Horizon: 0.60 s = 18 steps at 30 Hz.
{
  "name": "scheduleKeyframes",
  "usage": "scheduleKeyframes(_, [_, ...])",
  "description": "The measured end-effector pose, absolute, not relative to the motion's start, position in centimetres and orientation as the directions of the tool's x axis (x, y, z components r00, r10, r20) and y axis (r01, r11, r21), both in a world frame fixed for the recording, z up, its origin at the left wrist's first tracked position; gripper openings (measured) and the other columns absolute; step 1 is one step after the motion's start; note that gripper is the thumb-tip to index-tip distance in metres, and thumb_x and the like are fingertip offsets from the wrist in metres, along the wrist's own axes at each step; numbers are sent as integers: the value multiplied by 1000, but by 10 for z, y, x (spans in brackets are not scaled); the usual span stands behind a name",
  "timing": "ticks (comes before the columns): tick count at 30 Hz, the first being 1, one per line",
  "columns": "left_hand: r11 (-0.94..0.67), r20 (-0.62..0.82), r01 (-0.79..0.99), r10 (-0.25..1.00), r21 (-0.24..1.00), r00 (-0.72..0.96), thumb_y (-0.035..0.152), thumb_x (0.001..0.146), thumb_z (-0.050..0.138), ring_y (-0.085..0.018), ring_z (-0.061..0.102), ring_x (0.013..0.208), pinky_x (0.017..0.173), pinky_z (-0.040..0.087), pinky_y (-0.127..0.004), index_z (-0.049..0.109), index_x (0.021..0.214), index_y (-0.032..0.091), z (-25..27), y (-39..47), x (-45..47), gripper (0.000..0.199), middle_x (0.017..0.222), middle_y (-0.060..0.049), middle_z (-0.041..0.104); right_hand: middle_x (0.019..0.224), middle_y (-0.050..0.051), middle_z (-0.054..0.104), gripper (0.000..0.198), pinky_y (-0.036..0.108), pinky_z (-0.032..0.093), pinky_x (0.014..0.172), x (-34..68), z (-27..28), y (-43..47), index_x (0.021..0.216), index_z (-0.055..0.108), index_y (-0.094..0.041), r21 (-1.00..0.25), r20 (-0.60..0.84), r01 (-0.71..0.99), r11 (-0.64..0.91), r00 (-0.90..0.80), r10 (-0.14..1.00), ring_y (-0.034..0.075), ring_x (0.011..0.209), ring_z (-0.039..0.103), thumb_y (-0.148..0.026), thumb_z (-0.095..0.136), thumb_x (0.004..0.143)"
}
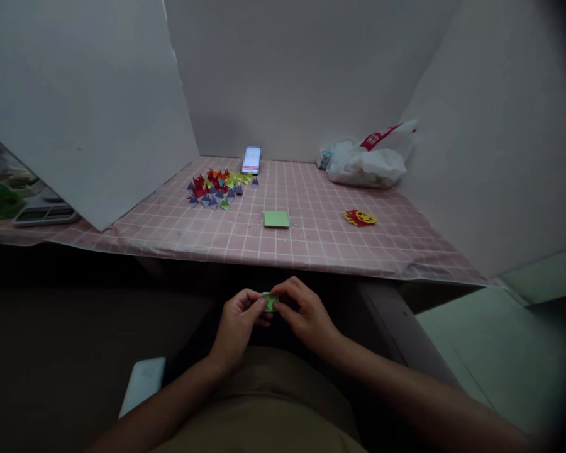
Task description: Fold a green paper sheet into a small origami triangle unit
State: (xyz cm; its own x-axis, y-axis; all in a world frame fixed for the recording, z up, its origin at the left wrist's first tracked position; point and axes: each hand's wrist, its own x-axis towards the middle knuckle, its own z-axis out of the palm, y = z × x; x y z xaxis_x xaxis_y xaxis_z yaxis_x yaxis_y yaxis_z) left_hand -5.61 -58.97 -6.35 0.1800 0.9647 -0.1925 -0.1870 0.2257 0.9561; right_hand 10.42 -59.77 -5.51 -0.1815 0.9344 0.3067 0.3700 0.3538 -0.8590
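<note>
A small piece of folded green paper (270,303) is held over my lap, just below the table's front edge. My left hand (240,318) pinches its left side between thumb and fingers. On the opposite side, my right hand (304,311) grips it with thumb and forefinger, covering part of the paper. Some fold lines show on its face, but the finer creases are too small to make out. On the table beyond my hands lies a stack of square green paper (276,219). Many small folded paper figures (212,189) in red, orange, yellow, purple and green cluster at the back left.
A phone (251,160) with a lit screen leans at the back. A white plastic bag (368,165) and some yellow and red flat pieces (360,218) lie to the right on the pink checked tablecloth (311,242). White panels (302,75) enclose the table. A white object (143,384) is lower left.
</note>
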Motion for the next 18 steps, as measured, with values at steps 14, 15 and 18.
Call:
scheduleKeyframes(14, [187,-147,-168,963,968,225,30,76,70,-12,62,63,61,52,-24,62,80,15,-63,-589,-60,18,72,0,65,81,2,55,14,30,42,72,109,-47,-594,76,59,-20,-851,281,371,373,-278,918,16,79,53,-8,59,83])
scheduleKeyframes(15, [185,-145,-169,963,968,226,30,75,71,-12,62,63,61,52,-24,62,80,15,-63,-590,-60,18,73,0,66,81,2,55,13,30,42,72,110,-47,-594,77,59,-20,-851,283,366,377,-285,916,16,80,54,-9,59,84])
scheduleKeyframes(18, [182,-143,-158,962,970,232,30,75,71,-12,61,62,61,51,-25,63,80,15,-63,-590,-61,18,72,0,66,83,2,55,12,30,44,74,110,-47,-593,77,61,-20,-854,290,346,388,-303,908,16,81,54,-10,60,84])
